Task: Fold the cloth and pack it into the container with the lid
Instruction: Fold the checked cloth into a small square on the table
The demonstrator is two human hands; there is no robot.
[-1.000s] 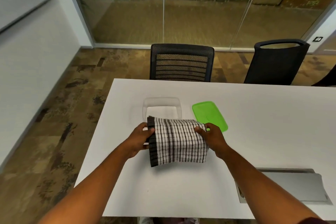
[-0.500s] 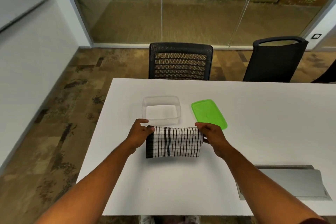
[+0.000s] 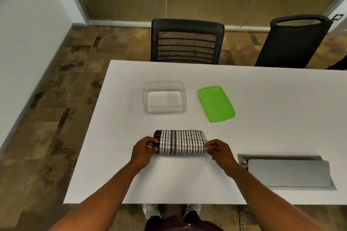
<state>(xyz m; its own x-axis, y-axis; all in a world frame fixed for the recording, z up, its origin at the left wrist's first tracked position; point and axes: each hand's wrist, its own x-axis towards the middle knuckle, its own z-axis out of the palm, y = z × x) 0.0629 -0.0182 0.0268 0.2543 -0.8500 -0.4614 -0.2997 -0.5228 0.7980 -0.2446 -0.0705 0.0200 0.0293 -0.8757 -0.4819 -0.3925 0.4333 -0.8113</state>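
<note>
Nearest to us, our two hands hold the folded cloth [image 3: 180, 142], which lies flat on the white tabletop [image 3: 187, 180] as a narrow striped rectangle. We take this cloth as our landmark. At its left short end, where the dark border is, the fingers of our left hand [image 3: 143, 151] are closed on the edge. At its right short end the fingers of our right hand [image 3: 218, 150] pinch the edge in the same way. We judge that both ends are held so that the layers stay aligned and do not open when the bundle is lifted or folded once more.

To the right of the cloth and a little nearer to us, a grey cable hatch [image 3: 287, 172] is set into the tabletop. It has no part in the task.

Beyond the cloth, the clear container [image 3: 164, 99] stands open and empty, well apart from it. The green lid [image 3: 216, 103] lies flat beyond the cloth to the right, just beside the container. This placement seems to keep the opening free for packing. The cloth looks about as wide as the container, so one more fold may be needed.

Farthest, behind the tabletop, two black chairs [image 3: 186, 41] stand.
</note>
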